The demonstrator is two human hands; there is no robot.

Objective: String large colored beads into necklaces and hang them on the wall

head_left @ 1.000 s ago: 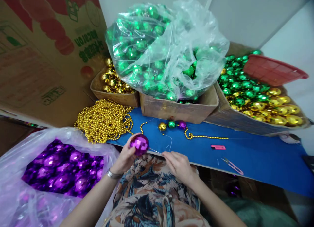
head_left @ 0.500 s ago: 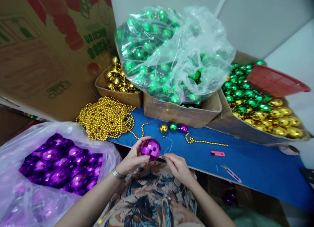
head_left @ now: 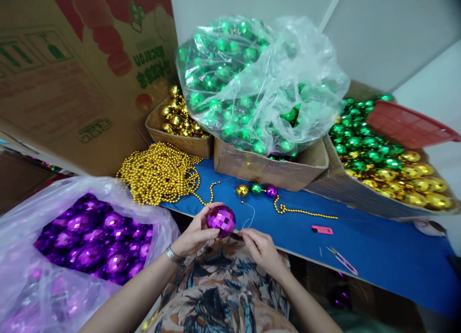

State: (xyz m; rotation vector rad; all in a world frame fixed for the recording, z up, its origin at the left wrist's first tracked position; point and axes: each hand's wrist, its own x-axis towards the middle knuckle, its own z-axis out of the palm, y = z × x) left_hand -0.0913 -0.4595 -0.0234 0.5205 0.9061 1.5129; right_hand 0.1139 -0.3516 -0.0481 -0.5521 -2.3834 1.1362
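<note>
My left hand (head_left: 196,232), with a watch at its wrist, is closed around a shiny purple faceted ball (head_left: 221,220) at the table's front edge. Just right of the ball, my right hand (head_left: 260,246) pinches a thin white thread (head_left: 254,212); its fingertips hide whether a needle is there too. This thread loops up toward a small gold ball (head_left: 242,191), which lies in a row with a green ball (head_left: 256,189) and a purple ball (head_left: 271,191). A gold bead string (head_left: 306,212) runs right from that row.
A pile of gold bead strings (head_left: 158,174) lies left on the blue table (head_left: 389,256). Behind stand cardboard boxes (head_left: 266,167) and a bag of green balls (head_left: 223,78). A bag of purple balls (head_left: 86,246) is at left. Pink thread snips (head_left: 342,260) and a pink cutter (head_left: 321,230) lie right.
The view has shifted slightly, so the table's contents sit a little further right and lower. Both hands keep nearly the same pose around the purple ball and the thread.
</note>
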